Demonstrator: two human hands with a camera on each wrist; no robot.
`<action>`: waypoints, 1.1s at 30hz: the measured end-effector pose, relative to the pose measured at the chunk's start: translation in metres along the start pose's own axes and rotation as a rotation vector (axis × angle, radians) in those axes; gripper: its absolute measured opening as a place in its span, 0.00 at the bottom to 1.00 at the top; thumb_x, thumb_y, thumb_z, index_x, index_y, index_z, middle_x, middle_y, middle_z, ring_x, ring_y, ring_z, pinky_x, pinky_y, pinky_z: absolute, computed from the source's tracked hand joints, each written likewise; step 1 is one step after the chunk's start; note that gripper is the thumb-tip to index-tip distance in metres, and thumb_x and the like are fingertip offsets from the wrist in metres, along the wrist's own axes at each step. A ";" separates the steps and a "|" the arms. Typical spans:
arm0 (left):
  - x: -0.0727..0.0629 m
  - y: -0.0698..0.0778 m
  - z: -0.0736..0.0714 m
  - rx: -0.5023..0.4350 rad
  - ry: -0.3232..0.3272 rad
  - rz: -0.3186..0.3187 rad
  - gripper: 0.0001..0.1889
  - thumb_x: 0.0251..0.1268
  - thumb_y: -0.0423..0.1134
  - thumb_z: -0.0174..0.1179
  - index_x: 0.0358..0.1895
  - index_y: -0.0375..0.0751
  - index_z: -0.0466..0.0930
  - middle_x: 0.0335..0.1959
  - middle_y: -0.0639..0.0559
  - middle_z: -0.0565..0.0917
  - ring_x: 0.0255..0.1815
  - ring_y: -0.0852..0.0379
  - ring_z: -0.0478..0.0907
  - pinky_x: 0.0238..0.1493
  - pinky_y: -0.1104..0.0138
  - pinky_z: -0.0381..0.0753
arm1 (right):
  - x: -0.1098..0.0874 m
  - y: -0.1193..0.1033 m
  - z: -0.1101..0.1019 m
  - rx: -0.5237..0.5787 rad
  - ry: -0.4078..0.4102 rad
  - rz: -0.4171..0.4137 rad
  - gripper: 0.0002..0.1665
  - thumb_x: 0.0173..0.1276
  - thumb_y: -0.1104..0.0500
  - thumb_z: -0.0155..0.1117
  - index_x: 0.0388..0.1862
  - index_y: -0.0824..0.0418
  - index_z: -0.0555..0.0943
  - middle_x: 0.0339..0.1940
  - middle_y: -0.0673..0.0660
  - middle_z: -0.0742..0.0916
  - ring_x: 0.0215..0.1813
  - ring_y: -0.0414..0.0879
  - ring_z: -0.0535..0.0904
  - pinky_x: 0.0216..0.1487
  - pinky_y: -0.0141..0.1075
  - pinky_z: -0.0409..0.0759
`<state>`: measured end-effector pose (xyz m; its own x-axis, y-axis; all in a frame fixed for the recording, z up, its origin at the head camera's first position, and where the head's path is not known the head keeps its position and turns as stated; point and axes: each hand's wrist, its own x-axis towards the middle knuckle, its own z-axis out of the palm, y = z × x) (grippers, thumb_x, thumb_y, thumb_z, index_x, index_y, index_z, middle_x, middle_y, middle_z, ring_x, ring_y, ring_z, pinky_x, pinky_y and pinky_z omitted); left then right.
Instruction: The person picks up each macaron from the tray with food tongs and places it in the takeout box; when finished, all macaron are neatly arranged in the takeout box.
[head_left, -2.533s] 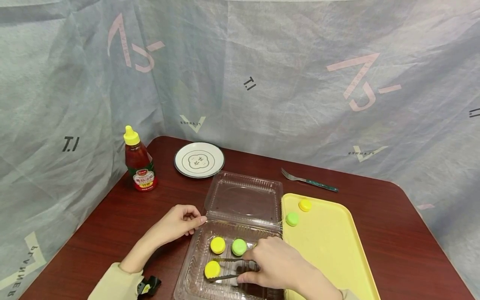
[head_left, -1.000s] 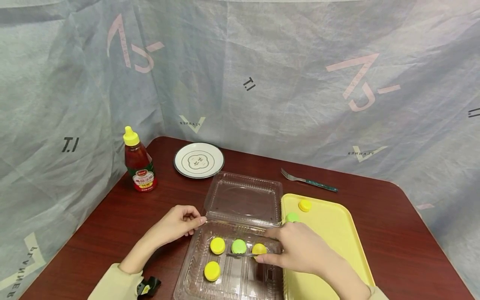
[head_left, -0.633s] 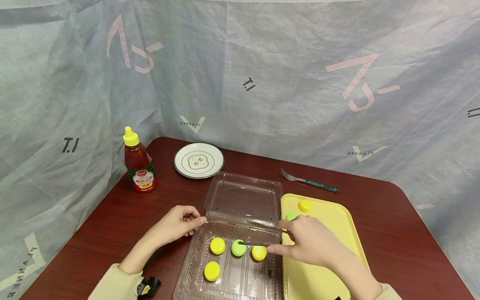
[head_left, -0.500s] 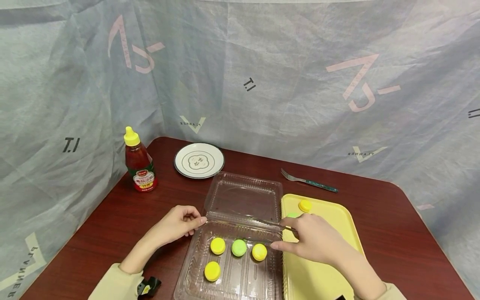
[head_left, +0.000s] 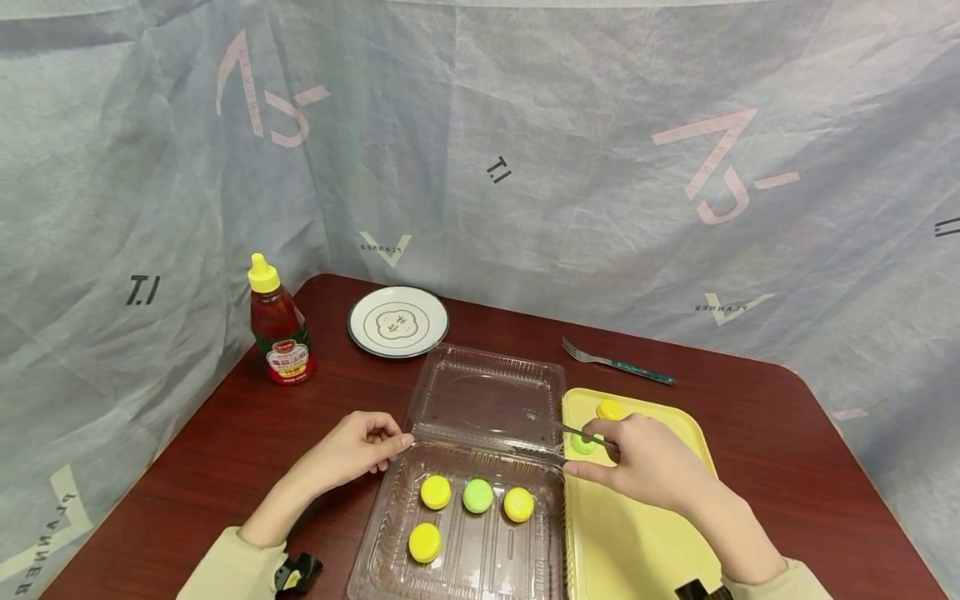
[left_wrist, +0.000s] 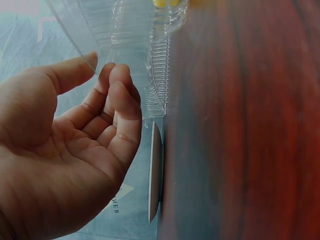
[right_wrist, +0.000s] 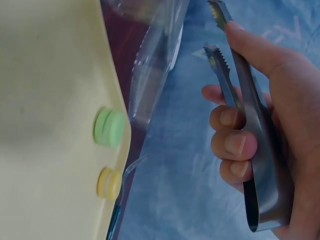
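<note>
A clear plastic clamshell container [head_left: 491, 575] lies with its lid [head_left: 487, 392] folded back. Inside are a green macaron [head_left: 477, 496] and three yellow macarons [head_left: 436, 492]. My left hand [head_left: 352, 448] pinches the container's left rim near the hinge, between thumb and fingers. My right hand [head_left: 656, 462] grips metal tongs [right_wrist: 267, 175], whose toothed tips stand apart with nothing between them. The tongs overlap the container's right edge and a green macaron [right_wrist: 109, 128] on the yellow tray [head_left: 637, 550]. Behind that macaron sits a yellow macaron [head_left: 609, 408], partly covered by my right hand in the head view.
A red sauce bottle [head_left: 283, 333] with a yellow cap stands at the back left. Beside it lies a white plate [head_left: 397, 322] with a dark rim. A fork [head_left: 618, 362] rests behind the tray. Grey printed cloth [head_left: 562, 167] hangs around the table's far sides.
The right hand has let go of a yellow macaron with the tongs, at the right of the container's row. Hand and tongs have since moved back and right toward the tray. The left hand stays put.
</note>
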<state>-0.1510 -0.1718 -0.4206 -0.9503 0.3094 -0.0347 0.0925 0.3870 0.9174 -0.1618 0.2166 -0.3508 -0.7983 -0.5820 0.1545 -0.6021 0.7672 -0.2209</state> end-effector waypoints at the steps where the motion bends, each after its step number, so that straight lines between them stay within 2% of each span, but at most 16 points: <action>1: 0.000 0.000 0.000 0.001 0.000 -0.001 0.11 0.70 0.42 0.63 0.34 0.37 0.81 0.20 0.49 0.78 0.22 0.54 0.75 0.23 0.65 0.76 | 0.000 0.002 0.000 -0.001 0.001 0.007 0.25 0.60 0.33 0.70 0.41 0.51 0.86 0.12 0.36 0.65 0.18 0.30 0.57 0.22 0.29 0.63; 10: 0.001 -0.002 0.000 -0.001 -0.005 0.006 0.11 0.70 0.42 0.63 0.34 0.37 0.81 0.20 0.49 0.78 0.22 0.54 0.75 0.23 0.66 0.76 | -0.004 0.028 0.002 -0.035 0.039 0.064 0.25 0.59 0.35 0.72 0.42 0.52 0.86 0.12 0.37 0.61 0.19 0.30 0.52 0.22 0.29 0.58; 14: 0.001 -0.002 0.000 -0.001 -0.005 0.010 0.11 0.70 0.41 0.63 0.34 0.37 0.81 0.20 0.49 0.78 0.22 0.54 0.75 0.23 0.66 0.76 | -0.006 0.041 0.003 -0.038 0.050 0.080 0.21 0.59 0.35 0.72 0.38 0.49 0.84 0.12 0.37 0.59 0.19 0.30 0.51 0.22 0.29 0.57; 21: 0.000 -0.001 0.000 -0.006 -0.006 0.014 0.10 0.70 0.41 0.63 0.33 0.37 0.81 0.20 0.49 0.78 0.22 0.54 0.75 0.23 0.66 0.76 | -0.013 0.056 0.002 0.006 0.035 0.141 0.19 0.60 0.33 0.70 0.35 0.45 0.82 0.13 0.38 0.59 0.19 0.31 0.51 0.22 0.29 0.56; 29: 0.001 -0.002 -0.001 0.030 -0.006 -0.001 0.12 0.69 0.43 0.64 0.32 0.38 0.81 0.19 0.49 0.78 0.22 0.54 0.75 0.23 0.66 0.76 | -0.018 0.069 0.005 0.021 0.010 0.203 0.24 0.61 0.33 0.69 0.38 0.50 0.85 0.12 0.39 0.59 0.19 0.32 0.51 0.21 0.30 0.55; 33: 0.002 -0.003 -0.001 0.056 -0.005 -0.003 0.13 0.69 0.44 0.64 0.31 0.39 0.80 0.19 0.48 0.78 0.22 0.53 0.76 0.24 0.66 0.77 | -0.022 0.075 0.006 0.017 0.011 0.226 0.22 0.61 0.34 0.70 0.37 0.49 0.84 0.13 0.38 0.58 0.19 0.32 0.51 0.21 0.30 0.54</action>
<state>-0.1533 -0.1736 -0.4232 -0.9492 0.3121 -0.0398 0.1060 0.4364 0.8935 -0.1896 0.2853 -0.3767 -0.9131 -0.3927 0.1097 -0.4077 0.8731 -0.2675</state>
